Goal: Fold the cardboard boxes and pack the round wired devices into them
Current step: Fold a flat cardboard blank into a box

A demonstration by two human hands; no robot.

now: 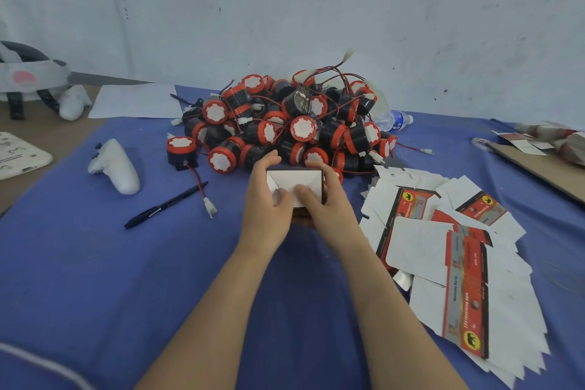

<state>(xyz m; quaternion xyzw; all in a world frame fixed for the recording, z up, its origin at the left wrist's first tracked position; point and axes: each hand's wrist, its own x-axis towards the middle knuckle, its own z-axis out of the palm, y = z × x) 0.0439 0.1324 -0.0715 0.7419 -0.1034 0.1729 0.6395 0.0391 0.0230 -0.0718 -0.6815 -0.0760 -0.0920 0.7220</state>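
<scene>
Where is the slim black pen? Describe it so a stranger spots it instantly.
Find the big pile of round black-and-red wired devices at the middle of the blue tablecloth. Left of it, nearer the camera, lies a white handheld controller, and the slim black pen lies slanted just in front of that. Its neighbours are bulky; it alone is long, thin and black.

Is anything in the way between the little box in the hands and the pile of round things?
The left hand and right hand hold the box right in front of the pile of round devices; nothing visible lies between.
</scene>
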